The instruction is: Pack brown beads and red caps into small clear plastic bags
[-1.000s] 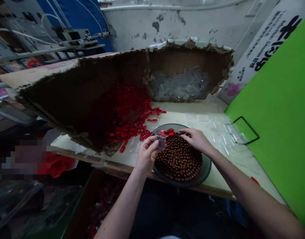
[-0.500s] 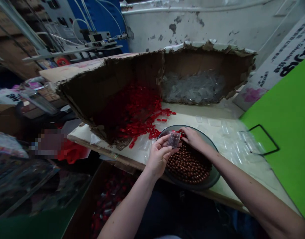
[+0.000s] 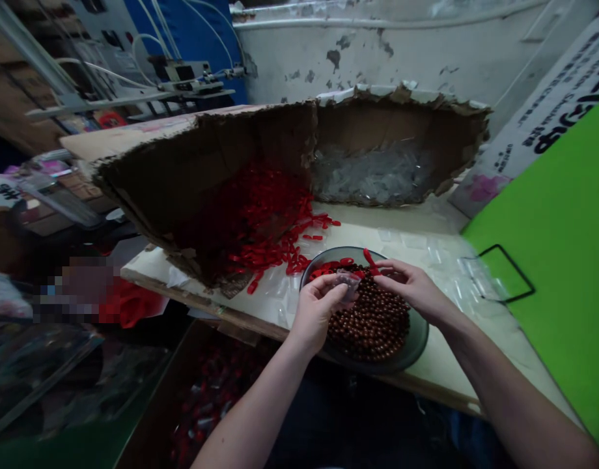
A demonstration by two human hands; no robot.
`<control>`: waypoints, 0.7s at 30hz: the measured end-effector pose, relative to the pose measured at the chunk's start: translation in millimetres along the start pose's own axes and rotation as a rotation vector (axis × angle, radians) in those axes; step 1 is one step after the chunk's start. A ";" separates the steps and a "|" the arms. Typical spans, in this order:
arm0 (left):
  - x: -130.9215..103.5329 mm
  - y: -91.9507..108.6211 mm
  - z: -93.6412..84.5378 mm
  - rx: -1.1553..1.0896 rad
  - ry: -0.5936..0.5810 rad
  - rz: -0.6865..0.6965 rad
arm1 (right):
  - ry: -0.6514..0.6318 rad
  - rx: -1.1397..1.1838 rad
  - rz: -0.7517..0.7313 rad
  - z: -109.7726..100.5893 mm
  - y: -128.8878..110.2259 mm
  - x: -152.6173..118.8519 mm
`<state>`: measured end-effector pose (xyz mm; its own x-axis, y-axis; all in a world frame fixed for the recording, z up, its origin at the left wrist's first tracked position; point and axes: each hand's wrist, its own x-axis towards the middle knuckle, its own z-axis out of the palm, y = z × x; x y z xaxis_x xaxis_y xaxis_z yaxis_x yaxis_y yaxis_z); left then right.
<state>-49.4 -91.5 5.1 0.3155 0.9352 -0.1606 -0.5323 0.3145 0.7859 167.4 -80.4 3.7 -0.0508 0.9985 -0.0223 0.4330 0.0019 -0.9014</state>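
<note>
My left hand (image 3: 313, 314) is closed on a small clear plastic container (image 3: 348, 286) with dark round beads showing inside. Between the fingertips of my right hand (image 3: 413, 286) is a red plastic cap (image 3: 369, 260), raised just to the right of the container and apart from it. Both hands are over a round bowl (image 3: 423, 335) at the table's front edge. Shiny brown beads (image 3: 372, 332) fill much of it, and several loose red caps (image 3: 321, 270) lie along its far left side, partly hidden by my left hand.
Behind the bowl, a torn cardboard box (image 3: 148, 169) holds a heap of red caps (image 3: 275, 202); clear containers (image 3: 372, 172) are piled in its right section. More containers (image 3: 465, 283) lie on the table's right, beside a green panel (image 3: 548, 260). Below stands a box of red-and-clear pieces (image 3: 206, 397).
My right hand has come up out of the bowl and moved right, now with a red cap in its fingers. My left hand has tilted the container over toward the right.
</note>
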 end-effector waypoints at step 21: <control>-0.7 -9.1 12.9 0.431 -0.155 -0.062 | -0.078 0.115 0.020 -1.2 -31.8 -44.0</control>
<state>-34.7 -97.1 5.7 0.4673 0.8713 -0.1498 -0.1435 0.2420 0.9596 156.9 -124.3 33.9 -0.1148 0.9909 -0.0704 0.3286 -0.0290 -0.9440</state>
